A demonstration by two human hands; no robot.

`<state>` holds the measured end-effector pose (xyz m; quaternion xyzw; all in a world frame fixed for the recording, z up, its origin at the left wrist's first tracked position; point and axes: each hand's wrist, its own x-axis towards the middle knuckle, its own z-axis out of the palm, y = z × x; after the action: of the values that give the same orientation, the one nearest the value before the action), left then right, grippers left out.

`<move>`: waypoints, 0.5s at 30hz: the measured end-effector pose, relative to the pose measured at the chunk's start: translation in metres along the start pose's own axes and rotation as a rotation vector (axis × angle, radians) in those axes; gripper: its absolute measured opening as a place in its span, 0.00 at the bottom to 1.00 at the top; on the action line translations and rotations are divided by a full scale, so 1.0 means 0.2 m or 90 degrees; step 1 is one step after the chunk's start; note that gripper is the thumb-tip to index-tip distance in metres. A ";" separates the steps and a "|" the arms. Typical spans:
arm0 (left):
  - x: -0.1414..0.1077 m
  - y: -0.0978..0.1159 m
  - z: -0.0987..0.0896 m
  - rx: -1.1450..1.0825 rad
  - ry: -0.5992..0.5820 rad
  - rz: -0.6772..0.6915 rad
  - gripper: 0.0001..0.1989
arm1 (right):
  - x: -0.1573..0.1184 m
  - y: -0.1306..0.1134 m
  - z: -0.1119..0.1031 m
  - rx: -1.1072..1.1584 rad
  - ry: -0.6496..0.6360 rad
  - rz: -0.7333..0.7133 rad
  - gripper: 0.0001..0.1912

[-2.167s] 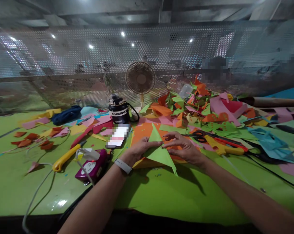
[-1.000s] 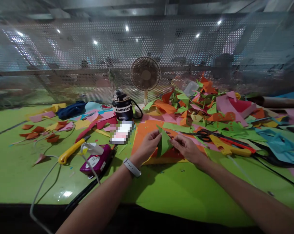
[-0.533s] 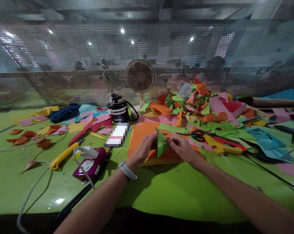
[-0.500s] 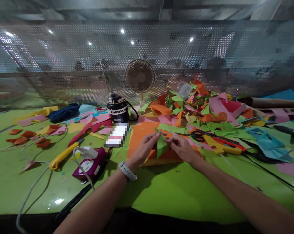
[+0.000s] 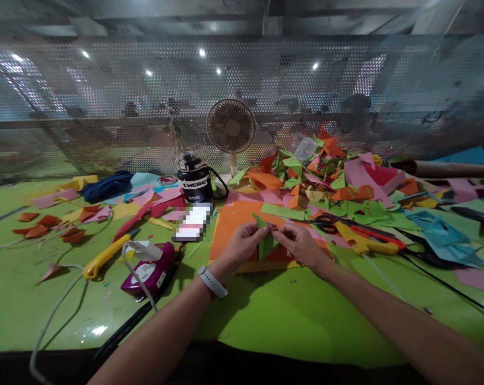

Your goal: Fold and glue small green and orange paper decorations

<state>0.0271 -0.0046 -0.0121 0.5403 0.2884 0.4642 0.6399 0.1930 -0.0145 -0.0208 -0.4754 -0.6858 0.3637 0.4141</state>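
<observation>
A piece of folded green paper point(image 5: 266, 247) is held up between my two hands, over a stack of orange paper sheets point(image 5: 231, 224). My left hand point(image 5: 244, 243), with a pale band on its wrist, pinches the paper near its upper left edge. Opposite it, my right hand point(image 5: 300, 243) has thumb and forefinger closed at the paper's upper right edge. The fingertips of both hands almost meet there, and they hide part of the fold. Black-handled scissors point(image 5: 326, 220) lie just beyond my right hand.
A yellow glue gun point(image 5: 364, 241) lies right, with its cord on the green table point(image 5: 306, 315). Left are a yellow-handled tool point(image 5: 106, 259), a purple power block point(image 5: 162, 267) and a phone point(image 5: 193, 220). Behind stand a black bottle point(image 5: 194, 179), a fan point(image 5: 231, 127) and a heap of paper scraps point(image 5: 306, 171).
My left fingers have shifted slightly right and up along the green paper, closer to my right fingertips. The paper has turned a little, and less of it shows.
</observation>
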 end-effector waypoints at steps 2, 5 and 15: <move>0.00 0.01 0.01 -0.001 0.005 -0.005 0.21 | 0.00 0.00 0.00 0.008 -0.003 0.005 0.21; -0.01 0.02 0.01 0.001 0.006 -0.006 0.19 | 0.00 0.00 0.00 0.010 -0.001 0.003 0.21; -0.01 0.01 -0.01 0.006 0.024 -0.039 0.20 | 0.00 0.00 0.00 -0.004 0.019 -0.009 0.21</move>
<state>0.0248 -0.0056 -0.0111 0.5254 0.3188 0.4532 0.6457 0.1921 -0.0150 -0.0211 -0.4774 -0.6838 0.3516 0.4253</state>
